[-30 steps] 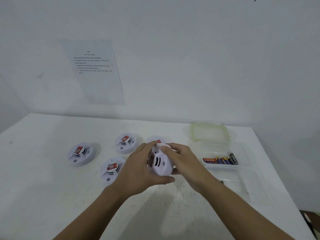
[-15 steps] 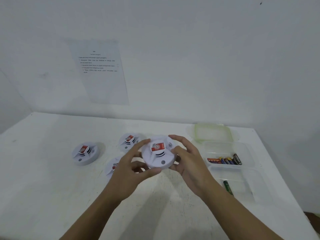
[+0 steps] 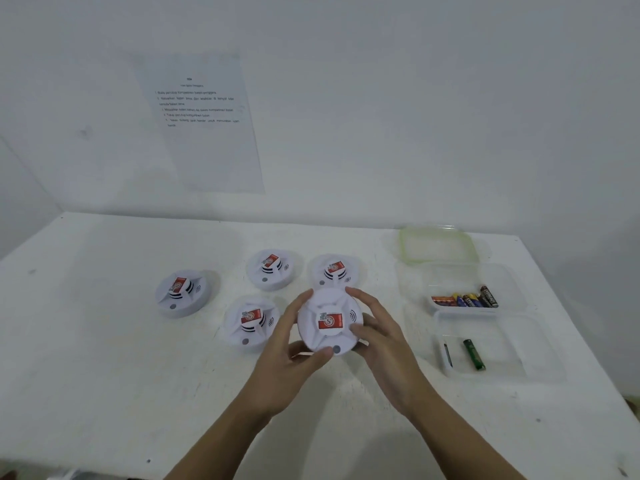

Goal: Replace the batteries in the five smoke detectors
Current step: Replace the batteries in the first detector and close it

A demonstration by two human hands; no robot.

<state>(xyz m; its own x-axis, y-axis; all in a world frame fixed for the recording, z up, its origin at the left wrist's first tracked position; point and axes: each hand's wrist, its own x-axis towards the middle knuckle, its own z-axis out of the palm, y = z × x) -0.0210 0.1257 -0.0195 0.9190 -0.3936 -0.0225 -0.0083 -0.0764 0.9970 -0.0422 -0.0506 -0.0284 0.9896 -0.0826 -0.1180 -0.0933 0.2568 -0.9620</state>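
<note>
Head view, left grip [image 3: 285,363], right grip [image 3: 386,346] holding detector [image 3: 329,322], underside hidden

Shows a white S in a ring on the red label [image 3: 330,321] of the nearest smoke detector [image 3: 329,339], plus a tiny code square, too fine to read. Repeats, less sharply, on the far-left detector [image 3: 180,294], back-middle detector [image 3: 270,270], back-right detector [image 3: 334,272] and front-left detector [image 3: 251,322]. Blurs beyond reading on the wall sheet [image 3: 207,150]: heading, numbered lines. Yields no legible brand on the batteries [image 3: 464,300].

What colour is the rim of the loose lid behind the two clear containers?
The lid has a pale green rim, seen best in the head view.
</note>
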